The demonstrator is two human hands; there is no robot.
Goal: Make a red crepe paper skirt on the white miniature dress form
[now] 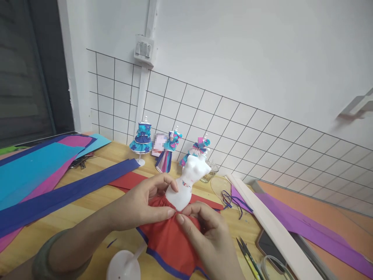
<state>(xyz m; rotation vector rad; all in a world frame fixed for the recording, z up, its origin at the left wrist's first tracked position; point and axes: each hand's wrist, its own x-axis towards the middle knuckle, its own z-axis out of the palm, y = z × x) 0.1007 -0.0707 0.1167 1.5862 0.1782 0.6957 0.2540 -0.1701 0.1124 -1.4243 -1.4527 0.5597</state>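
Observation:
A small white dress form (192,171) leans tilted above the table, its stand's round base (124,266) low in the view. Round its hips sits a gathered red paper skirt (171,241) with a blue hem. My left hand (145,202) is closed at the skirt's waist on the left, thumb on the gathers, fingers against the form. Just right of it, my right hand (206,229) pinches the same gathered waist between thumb and forefinger. The fingertips of both hands nearly meet at the front.
Behind stand dressed mini forms (142,138). Blue paper strips (72,190) and cyan sheets (32,167) lie left, above red paper (128,181). Right are tweezers (247,258), a pale paper roll (274,229), purple paper (311,229) and a phone-like dark slab (271,249). A wire grid lines the wall.

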